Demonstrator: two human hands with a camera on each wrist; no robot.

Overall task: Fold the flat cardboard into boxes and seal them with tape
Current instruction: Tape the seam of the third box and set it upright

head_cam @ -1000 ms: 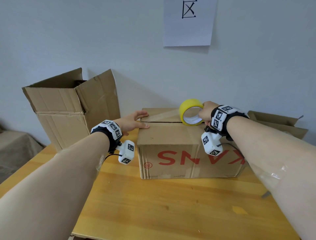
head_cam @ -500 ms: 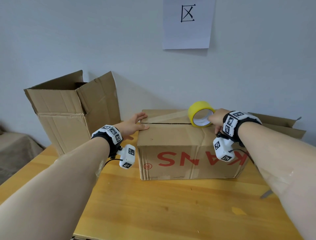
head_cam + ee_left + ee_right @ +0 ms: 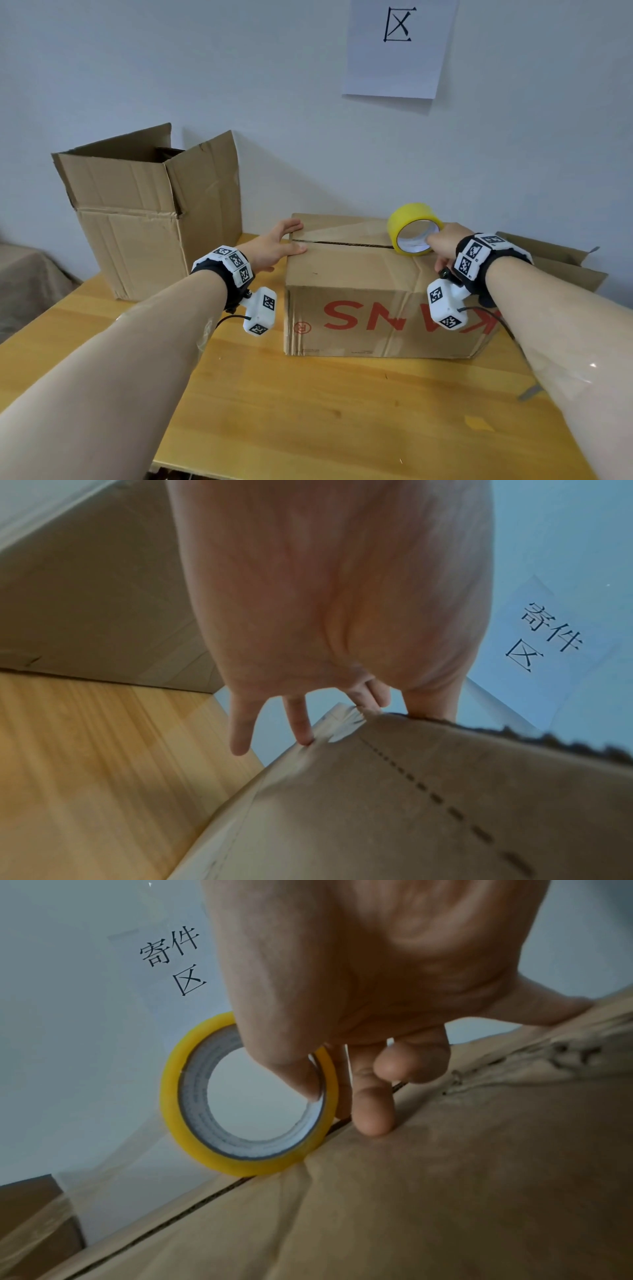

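Observation:
A closed cardboard box (image 3: 383,301) with red letters lies on the wooden table (image 3: 308,411). A dark seam (image 3: 346,244) runs across its top, with clear tape drawn over its left part. My left hand (image 3: 274,246) lies flat with straight fingers on the box's top left corner (image 3: 342,723), pressing the tape end there. My right hand (image 3: 445,245) grips the yellow tape roll (image 3: 412,228), which stands on edge on the seam towards the right; the thumb is hooked inside the roll's core (image 3: 253,1096).
An open cardboard box (image 3: 147,212) with raised flaps stands at the back left against the wall. Flat cardboard (image 3: 561,263) lies behind the closed box at the right. A paper sign (image 3: 397,48) hangs on the wall. A grey scrap (image 3: 529,392) lies near my right forearm.
My right hand has drawn the tape roll to the right along the seam, laying tape over the box top. My left hand has stayed on the left corner.

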